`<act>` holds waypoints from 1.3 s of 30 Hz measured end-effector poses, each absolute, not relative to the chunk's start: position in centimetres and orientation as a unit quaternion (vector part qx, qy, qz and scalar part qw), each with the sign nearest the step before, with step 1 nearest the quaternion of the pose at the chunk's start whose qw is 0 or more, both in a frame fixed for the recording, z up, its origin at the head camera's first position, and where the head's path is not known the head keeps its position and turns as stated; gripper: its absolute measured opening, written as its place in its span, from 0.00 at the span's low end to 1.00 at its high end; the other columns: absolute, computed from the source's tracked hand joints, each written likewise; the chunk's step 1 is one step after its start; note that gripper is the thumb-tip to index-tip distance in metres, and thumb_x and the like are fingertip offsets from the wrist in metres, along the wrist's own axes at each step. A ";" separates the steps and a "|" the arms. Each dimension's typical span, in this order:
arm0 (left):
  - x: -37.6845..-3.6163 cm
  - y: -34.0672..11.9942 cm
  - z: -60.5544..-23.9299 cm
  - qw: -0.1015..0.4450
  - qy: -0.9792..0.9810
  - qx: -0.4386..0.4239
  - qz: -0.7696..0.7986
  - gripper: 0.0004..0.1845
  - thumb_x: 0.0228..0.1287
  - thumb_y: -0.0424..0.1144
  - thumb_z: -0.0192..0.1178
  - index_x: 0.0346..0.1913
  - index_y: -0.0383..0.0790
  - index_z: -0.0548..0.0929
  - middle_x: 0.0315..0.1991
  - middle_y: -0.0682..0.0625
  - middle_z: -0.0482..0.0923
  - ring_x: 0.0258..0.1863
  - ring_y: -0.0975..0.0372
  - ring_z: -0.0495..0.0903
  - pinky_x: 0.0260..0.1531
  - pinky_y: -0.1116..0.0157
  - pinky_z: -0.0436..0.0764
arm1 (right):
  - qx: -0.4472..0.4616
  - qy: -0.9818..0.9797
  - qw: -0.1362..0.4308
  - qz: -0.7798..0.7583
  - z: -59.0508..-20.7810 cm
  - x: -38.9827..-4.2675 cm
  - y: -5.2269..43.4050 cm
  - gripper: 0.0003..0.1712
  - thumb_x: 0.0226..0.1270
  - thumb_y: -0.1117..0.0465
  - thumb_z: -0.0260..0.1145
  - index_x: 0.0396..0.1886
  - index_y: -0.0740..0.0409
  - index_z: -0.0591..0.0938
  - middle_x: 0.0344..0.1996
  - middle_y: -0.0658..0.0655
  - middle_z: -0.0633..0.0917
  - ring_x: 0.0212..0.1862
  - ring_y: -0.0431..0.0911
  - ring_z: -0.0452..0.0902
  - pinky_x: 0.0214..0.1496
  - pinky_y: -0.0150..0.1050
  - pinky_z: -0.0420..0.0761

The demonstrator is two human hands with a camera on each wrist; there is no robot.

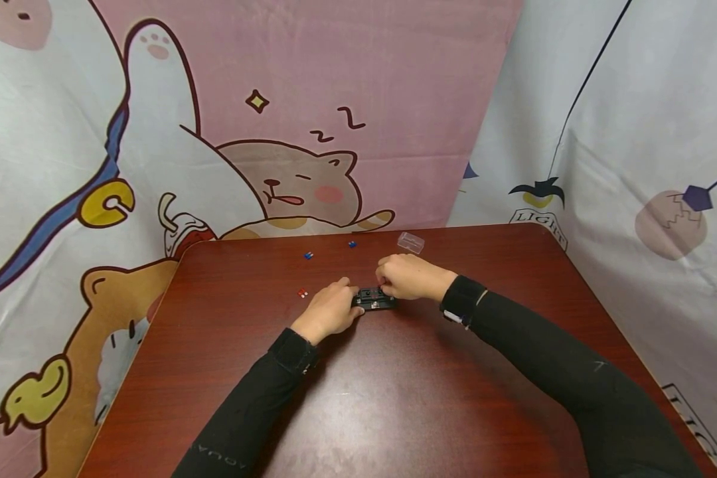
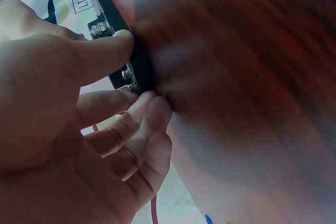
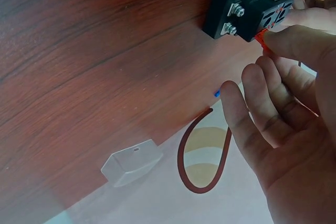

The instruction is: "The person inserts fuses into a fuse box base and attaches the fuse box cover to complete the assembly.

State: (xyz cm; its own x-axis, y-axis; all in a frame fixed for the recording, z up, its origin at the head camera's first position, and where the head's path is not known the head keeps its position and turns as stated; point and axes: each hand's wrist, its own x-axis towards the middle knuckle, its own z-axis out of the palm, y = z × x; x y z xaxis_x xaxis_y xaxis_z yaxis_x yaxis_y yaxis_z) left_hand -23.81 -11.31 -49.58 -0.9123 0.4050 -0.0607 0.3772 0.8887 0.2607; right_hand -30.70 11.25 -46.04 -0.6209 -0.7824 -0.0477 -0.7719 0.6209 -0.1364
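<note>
I've got a small black fuse block (image 1: 375, 299) lying flat near the middle of the dark wooden table, with silver screw terminals along its end and slots on its top face. My left hand (image 1: 330, 311) grips it from its nine o'clock side, thumb on top. My right hand (image 1: 407, 276), at about two o'clock, pinches a little orange-red fuse (image 3: 261, 38) against the block's top.

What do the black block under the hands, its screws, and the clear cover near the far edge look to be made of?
The black block looks like moulded plastic: matte, uniformly dark, with crisp edges. Its screws look like bright plated metal with a silvery shine. The clear cover seems to be thin translucent plastic, since the table shows faintly through it. The table itself shows a glossy reddish wood grain, possibly laminate.
</note>
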 end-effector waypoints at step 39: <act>-24.0 -11.3 -49.5 0.053 0.970 0.207 0.119 0.23 0.75 0.49 0.74 0.64 0.39 0.88 0.51 0.45 0.81 0.46 0.54 0.84 0.52 0.51 0.87 | -0.436 0.895 0.070 -0.062 -46.0 -31.2 10.7 0.06 0.76 0.62 0.71 0.35 0.51 0.89 0.34 0.49 0.84 0.35 0.41 0.78 0.39 0.39 0.80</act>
State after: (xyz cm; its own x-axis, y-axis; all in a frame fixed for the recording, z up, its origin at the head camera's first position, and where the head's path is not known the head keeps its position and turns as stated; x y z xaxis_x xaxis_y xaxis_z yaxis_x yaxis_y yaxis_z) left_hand -23.99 -11.28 -49.52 -0.9087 0.4139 -0.0540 0.3885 0.8860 0.2532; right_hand -31.21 10.75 -45.98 -0.6098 -0.7894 -0.0709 -0.7722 0.6119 -0.1711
